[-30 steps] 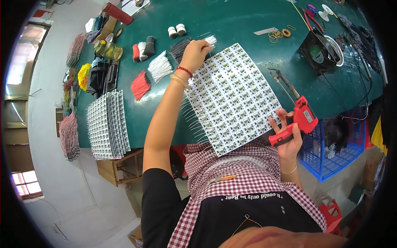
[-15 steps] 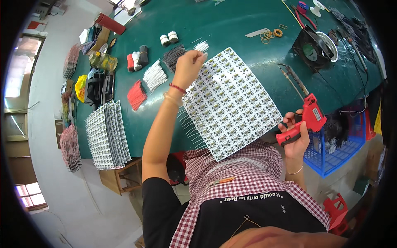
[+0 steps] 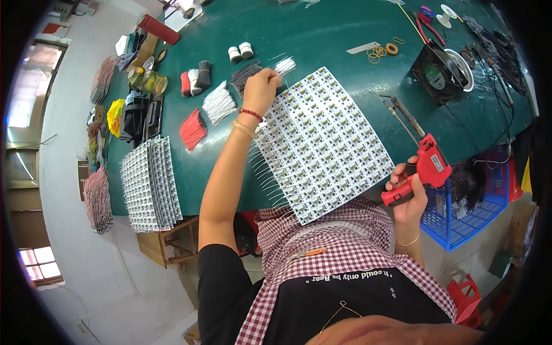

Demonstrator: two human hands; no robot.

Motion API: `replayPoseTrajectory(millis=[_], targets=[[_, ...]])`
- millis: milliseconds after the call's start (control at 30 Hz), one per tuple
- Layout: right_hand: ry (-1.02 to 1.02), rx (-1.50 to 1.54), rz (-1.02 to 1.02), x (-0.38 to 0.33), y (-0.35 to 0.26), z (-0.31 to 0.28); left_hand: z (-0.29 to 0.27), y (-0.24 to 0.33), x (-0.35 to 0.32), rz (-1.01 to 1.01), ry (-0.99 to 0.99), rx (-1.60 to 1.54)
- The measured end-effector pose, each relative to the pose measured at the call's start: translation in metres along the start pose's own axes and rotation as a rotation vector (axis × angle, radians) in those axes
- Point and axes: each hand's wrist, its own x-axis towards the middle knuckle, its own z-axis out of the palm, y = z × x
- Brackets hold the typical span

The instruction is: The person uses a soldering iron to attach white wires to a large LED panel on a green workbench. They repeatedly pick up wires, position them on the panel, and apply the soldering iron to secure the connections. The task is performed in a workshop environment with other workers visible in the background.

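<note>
Green counter [image 3: 345, 40] is curving across the top, cluttered. Left hand [image 3: 261, 89] is reaching out over it, grip pinching closed on a thin white wire [image 3: 275, 73] at the far corner of the panel [image 3: 319, 144]. The panel, a big white sheet of small circuit boards, is lying tilted from just under that grip back to the person's lap, wire leads sticking out along its left edge.

Just beyond the left grip: a white wire bundle [image 3: 286, 64] and a dark bundle [image 3: 246, 75]. Left of the grip: another white bundle [image 3: 219, 103], a red bundle [image 3: 192, 129], two white spools [image 3: 240, 53] further out. Well left, a stack of panels [image 3: 149, 184] is sitting at the counter edge, with bottles and bags behind it.

Right hand [image 3: 408, 192] is hanging off the counter's near edge, grip wrapped closed around the red soldering gun [image 3: 425, 169], tip pointing up-left over the counter. Beyond the right grip: a black fan [image 3: 440, 75], rubber bands [image 3: 382, 52], red-handled pliers [image 3: 425, 20], tangled cables at the far right.

Below the right grip a blue basket [image 3: 471, 218] is standing on the floor, a red stool [image 3: 468, 299] near it. Floor is pale concrete; a wooden stool [image 3: 167, 244] is showing under the counter's left end. Window light is coming in along the left wall. Checked apron is covering the lap.
</note>
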Motion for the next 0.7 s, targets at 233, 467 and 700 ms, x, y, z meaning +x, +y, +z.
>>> replayPoseTrajectory(millis=[233,467,700], targets=[[-0.004,0.025,0.012,-0.001,-0.001,0.000,0.014,0.020,0.000,0.041,0.018,0.110],[0.033,0.014,0.010,-0.002,0.001,0.002,0.029,0.039,-0.014,0.123,0.025,0.204],[0.045,0.024,0.019,-0.002,0.002,0.006,0.030,0.042,0.000,0.132,0.120,0.114]])
